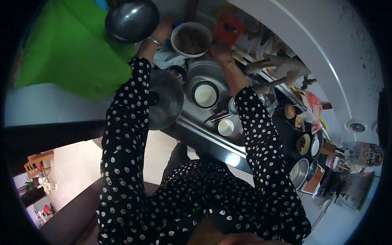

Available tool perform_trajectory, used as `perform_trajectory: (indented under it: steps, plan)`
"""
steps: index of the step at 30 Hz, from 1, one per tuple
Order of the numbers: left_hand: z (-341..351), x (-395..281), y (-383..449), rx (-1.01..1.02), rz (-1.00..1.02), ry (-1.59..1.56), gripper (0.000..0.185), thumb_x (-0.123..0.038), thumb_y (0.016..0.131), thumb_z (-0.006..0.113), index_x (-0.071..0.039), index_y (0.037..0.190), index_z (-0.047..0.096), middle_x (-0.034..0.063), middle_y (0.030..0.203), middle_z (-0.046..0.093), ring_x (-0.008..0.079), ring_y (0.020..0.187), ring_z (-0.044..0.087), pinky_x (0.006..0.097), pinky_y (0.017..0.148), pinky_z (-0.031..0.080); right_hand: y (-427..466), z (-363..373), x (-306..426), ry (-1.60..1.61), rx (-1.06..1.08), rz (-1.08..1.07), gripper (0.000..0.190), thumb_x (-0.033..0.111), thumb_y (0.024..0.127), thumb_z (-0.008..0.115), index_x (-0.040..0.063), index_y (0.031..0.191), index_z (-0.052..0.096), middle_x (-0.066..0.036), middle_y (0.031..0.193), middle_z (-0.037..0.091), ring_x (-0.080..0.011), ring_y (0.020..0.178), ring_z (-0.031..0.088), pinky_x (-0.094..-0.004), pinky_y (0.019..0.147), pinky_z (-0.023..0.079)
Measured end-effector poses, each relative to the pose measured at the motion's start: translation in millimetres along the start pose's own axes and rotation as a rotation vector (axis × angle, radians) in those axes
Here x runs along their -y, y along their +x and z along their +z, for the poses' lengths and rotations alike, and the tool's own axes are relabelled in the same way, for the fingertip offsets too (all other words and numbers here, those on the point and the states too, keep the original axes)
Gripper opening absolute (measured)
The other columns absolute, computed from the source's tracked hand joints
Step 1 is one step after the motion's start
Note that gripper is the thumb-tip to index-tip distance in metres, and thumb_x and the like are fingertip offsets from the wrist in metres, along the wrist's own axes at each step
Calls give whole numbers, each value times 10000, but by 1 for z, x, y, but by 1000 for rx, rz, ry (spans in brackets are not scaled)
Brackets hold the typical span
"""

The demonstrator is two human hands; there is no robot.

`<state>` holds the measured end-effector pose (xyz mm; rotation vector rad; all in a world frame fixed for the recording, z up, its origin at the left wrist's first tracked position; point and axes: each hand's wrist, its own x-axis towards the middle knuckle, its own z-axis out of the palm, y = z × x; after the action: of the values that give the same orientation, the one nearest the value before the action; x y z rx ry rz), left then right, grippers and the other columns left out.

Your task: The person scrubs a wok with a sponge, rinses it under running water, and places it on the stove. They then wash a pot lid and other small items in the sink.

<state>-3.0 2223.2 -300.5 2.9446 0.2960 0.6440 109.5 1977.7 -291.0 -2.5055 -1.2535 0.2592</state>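
Observation:
Both my arms reach forward across a metal sink [225, 73]. My left hand [164, 30] is at the left side of a white bowl with brown contents [192, 39]; its fingers are dim and blurred. On the bowl's other side is my right hand [219, 50], just below a red container [229, 29]. Whether either hand grips the bowl cannot be told. In the sink lie a dark-rimmed pot or bowl with a white inside [205, 95], a small white bowl [226, 127] and chopsticks [221, 117]. A glass pot lid [167, 101] rests by the sink's left edge.
A dark round pan [132, 20] hangs at upper left before a green cloth [73, 52]. A faucet [269, 84] juts from the right. Further right are a metal basin [299, 174], a plastic bag [312, 107], a brown cutting board [313, 180] and several dishes.

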Motion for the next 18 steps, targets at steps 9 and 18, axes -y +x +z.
perform_trajectory:
  steps: [9, 18]
  plan:
    - [17, 15, -7, -214, 116, 17, 576, 59, 762, 539, -117, 1311, 529, 135, 1298, 562, 331, 1151, 553, 413, 980, 442, -79, 19, 14, 748, -207, 244, 236, 117, 790, 616, -28, 977, 624, -158, 752, 687, -262, 600, 682, -368, 626, 570]
    - [-10, -65, -63, -248, -217, -219, 483, -4, 830, 571, -97, 1301, 518, 127, 1291, 566, 306, 1169, 552, 403, 967, 441, -128, 80, -52, 824, -147, 440, 278, 268, 815, 597, -7, 854, 616, -140, 666, 679, -260, 640, 696, -358, 663, 556]
